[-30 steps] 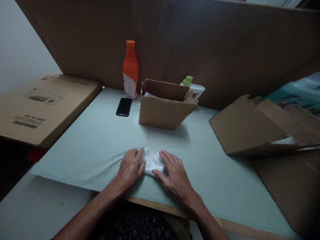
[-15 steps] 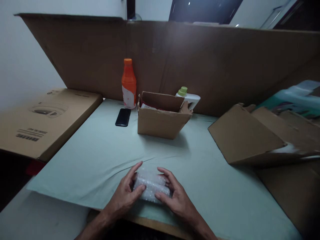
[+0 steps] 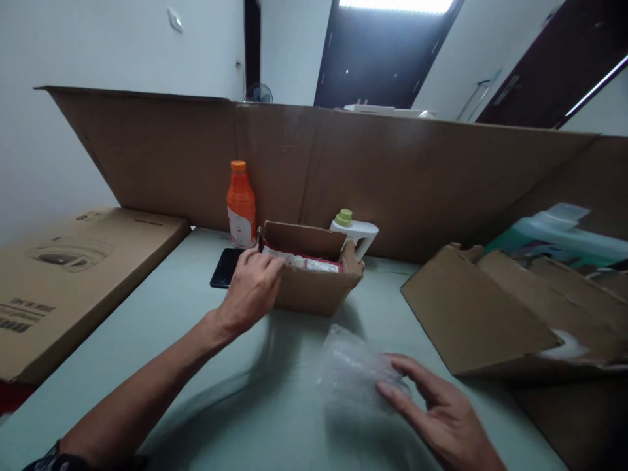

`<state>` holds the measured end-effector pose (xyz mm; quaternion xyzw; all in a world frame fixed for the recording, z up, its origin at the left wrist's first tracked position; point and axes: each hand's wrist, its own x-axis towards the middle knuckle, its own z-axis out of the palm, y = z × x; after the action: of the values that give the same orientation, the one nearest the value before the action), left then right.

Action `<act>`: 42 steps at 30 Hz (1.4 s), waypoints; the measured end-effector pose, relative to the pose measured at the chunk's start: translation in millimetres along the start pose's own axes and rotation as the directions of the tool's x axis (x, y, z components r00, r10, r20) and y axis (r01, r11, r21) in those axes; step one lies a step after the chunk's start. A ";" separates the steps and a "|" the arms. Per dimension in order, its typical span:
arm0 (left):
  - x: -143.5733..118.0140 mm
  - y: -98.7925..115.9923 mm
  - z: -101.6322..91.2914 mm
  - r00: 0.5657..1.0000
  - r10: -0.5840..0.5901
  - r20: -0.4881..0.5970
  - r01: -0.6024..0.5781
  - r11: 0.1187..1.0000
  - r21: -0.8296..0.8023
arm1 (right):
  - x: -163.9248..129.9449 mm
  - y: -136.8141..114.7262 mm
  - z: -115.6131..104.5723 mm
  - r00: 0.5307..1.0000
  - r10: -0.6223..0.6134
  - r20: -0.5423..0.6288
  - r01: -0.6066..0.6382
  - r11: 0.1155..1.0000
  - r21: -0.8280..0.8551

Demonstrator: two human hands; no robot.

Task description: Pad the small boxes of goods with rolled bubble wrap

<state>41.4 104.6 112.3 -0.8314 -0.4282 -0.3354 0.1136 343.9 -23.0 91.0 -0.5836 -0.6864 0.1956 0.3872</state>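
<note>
My left hand (image 3: 254, 284) is at the near left corner of a small open cardboard box (image 3: 314, 291), its fingers curled over the rim and their tips partly hidden. Inside the box lie silvery-white wrapped items (image 3: 321, 265) and something red. My right hand (image 3: 436, 402) grips a clear piece of bubble wrap (image 3: 360, 369) by its right end, between thumb and fingers, over the cloth in front of the box. The wrap is a little blurred, and I cannot tell whether anything is inside it.
A black phone (image 3: 223, 269) and an orange bottle (image 3: 241, 209) stand left of the box. Behind it is a white bottle with a green cap (image 3: 360, 232). Open cartons (image 3: 478, 314) and a teal jug (image 3: 544, 235) are at right, a flat carton (image 3: 88, 261) at left. Cardboard walls the back.
My left hand has left the bubble wrap and reached forward to the small box. My right hand has moved right, keeping the wrap. The camera view has tilted up.
</note>
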 end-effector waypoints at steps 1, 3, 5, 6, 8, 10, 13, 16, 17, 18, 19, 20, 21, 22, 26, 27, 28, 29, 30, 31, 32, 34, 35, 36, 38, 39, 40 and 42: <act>-2.7 -0.3 5.1 1.000 0.023 0.013 -0.023 1.000 0.001 | 8.9 -1.8 -8.7 0.996 0.002 -0.090 -0.002 1.000 -0.004; -15.7 1.7 13.5 0.998 0.056 -0.010 -0.056 0.998 -0.022 | 29.6 -10.0 -23.5 0.963 0.026 -0.268 -0.031 0.999 -0.016; -29.3 4.0 18.3 0.997 0.056 -0.048 -0.058 0.997 -0.052 | 55.8 -23.5 -32.2 0.931 0.012 -0.366 -0.033 0.998 -0.051; -33.6 4.5 19.5 0.997 0.054 -0.057 -0.058 0.996 -0.065 | 71.1 -31.1 -33.4 0.927 -0.030 -0.374 -0.001 0.996 -0.085; -36.0 4.0 20.5 0.996 0.054 -0.070 -0.060 0.995 -0.083 | 105.5 -45.2 -28.4 0.943 -0.159 -0.292 0.115 0.980 -0.164; -32.4 2.3 20.5 0.995 0.058 -0.087 -0.067 0.993 -0.100 | 141.6 -54.4 -14.0 0.957 -0.268 -0.114 0.239 0.946 -0.217; -24.8 0.5 18.8 0.993 0.057 -0.100 -0.068 0.992 -0.109 | 188.1 -57.5 18.8 0.934 -0.273 0.230 0.329 0.908 -0.259; -19.8 -0.1 15.1 0.994 0.052 -0.100 -0.062 0.992 -0.106 | 213.9 -54.4 51.4 0.834 -0.126 0.537 0.371 0.848 -0.378; -18.2 -0.3 13.9 0.994 0.050 -0.098 -0.060 0.993 -0.105 | 217.7 -53.6 59.9 0.800 -0.067 0.597 0.384 0.821 -0.423; -16.4 -0.7 13.1 0.994 0.047 -0.094 -0.057 0.993 -0.103 | 219.8 -53.3 67.0 0.776 -0.019 0.631 0.395 0.795 -0.461; -14.2 -1.4 12.7 0.995 0.044 -0.091 -0.053 0.994 -0.100 | 221.1 -53.4 72.7 0.762 0.012 0.648 0.402 0.776 -0.487; -11.5 -2.2 13.1 0.995 0.040 -0.088 -0.049 0.994 -0.096 | 222.0 -53.9 77.0 0.755 0.031 0.655 0.404 0.765 -0.501; -8.3 -3.1 14.1 0.996 0.034 -0.086 -0.041 0.995 -0.089 | 223.1 -54.6 80.1 0.751 0.040 0.659 0.404 0.762 -0.507; -5.0 -4.1 15.7 0.996 0.026 -0.085 -0.033 0.996 -0.082 | 224.8 -55.6 81.7 0.747 0.053 0.663 0.403 0.757 -0.515; 4.3 -8.2 22.5 0.992 -0.010 -0.128 0.005 0.999 -0.038 | 232.6 -60.0 66.8 0.819 -0.003 0.573 0.341 0.806 -0.483; 3.4 -9.7 22.8 0.987 -0.028 -0.159 0.024 0.999 -0.028 | 231.6 -60.9 55.5 0.857 -0.039 0.514 0.315 0.829 -0.462; 0.3 -11.7 22.2 0.979 -0.054 -0.195 0.049 0.998 -0.030 | 227.8 -61.5 41.3 0.895 -0.074 0.441 0.291 0.845 -0.449; -5.0 -14.3 21.0 0.969 -0.090 -0.228 0.081 0.995 -0.049 | 220.7 -61.0 25.0 0.929 -0.105 0.354 0.265 0.857 -0.442; -12.4 -17.6 19.4 0.957 -0.139 -0.254 0.120 0.989 -0.090 | 210.2 -59.2 8.0 0.958 -0.127 0.256 0.233 0.867 -0.441; -21.6 -21.5 18.1 0.944 -0.203 -0.259 0.168 0.974 -0.151 | 196.9 -55.4 -8.0 0.979 -0.135 0.152 0.189 0.877 -0.441; -31.8 -25.9 17.7 0.930 -0.280 -0.238 0.227 0.947 -0.227 | 181.7 -49.3 -21.1 0.991 -0.130 0.041 0.135 0.901 -0.413; -51.6 -34.5 21.8 0.892 -0.438 -0.110 0.369 0.848 -0.381 | 150.8 -30.5 -32.3 0.993 -0.054 -0.101 0.019 0.948 -0.317; -59.2 -38.1 26.9 0.869 -0.494 -0.015 0.438 0.783 -0.442 | 138.1 -18.6 -28.7 0.994 -0.007 -0.113 -0.022 0.966 -0.258; -63.9 -40.6 33.8 0.845 -0.528 0.079 0.495 0.718 -0.489 | 128.6 -6.1 -19.1 0.995 0.030 -0.091 -0.048 0.978 -0.204; -63.7 -41.4 51.0 0.817 -0.531 0.226 0.552 0.606 -0.573 | 120.7 16.7 12.3 0.998 0.057 0.008 -0.056 0.994 -0.095; -59.4 -39.4 59.8 0.813 -0.515 0.272 0.557 0.553 -0.620 | 121.4 25.4 30.1 0.997 0.064 0.044 -0.062 0.997 -0.052; -53.5 -35.8 67.7 0.811 -0.500 0.304 0.556 0.495 -0.668 | 123.4 31.6 46.7 0.996 0.073 0.060 -0.072 0.997 -0.022; -42.8 -24.9 78.1 0.804 -0.494 0.332 0.546 0.388 -0.743 | 125.0 36.7 69.9 0.994 0.103 0.027 -0.103 0.995 -0.001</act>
<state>40.4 129.7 23.3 -0.6200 -0.4659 -0.4867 -0.4021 312.2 117.8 58.9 -0.6158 -0.6604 0.2231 0.3673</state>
